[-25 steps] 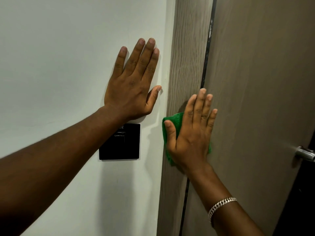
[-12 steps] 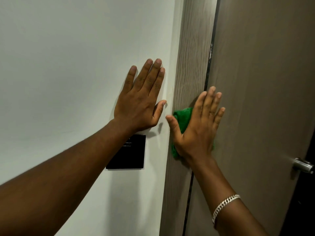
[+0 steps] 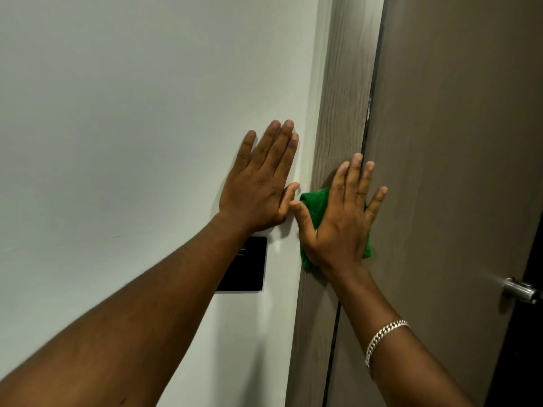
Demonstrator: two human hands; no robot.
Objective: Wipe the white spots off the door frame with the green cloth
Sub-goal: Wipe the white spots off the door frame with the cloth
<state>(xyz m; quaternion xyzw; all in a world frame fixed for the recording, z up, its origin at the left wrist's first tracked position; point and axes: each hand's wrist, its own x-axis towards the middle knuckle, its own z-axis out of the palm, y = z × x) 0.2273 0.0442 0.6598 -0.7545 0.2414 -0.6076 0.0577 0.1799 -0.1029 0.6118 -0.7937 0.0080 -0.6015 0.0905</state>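
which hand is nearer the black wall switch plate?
Left. The left hand lies flat on the wall just above the black switch plate, its forearm crossing the plate's corner. The right hand is off to the side, pressing the green cloth on the door frame.

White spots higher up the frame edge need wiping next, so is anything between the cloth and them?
Nothing visible: bare frame runs from the cloth under the right hand up to the spots.

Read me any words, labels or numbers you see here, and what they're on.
None can be read.
Black wall plate: small pale markings at its upper left, too blurred to read, partly hidden by the left forearm.
Green cloth, door frame, bracelet: no text.
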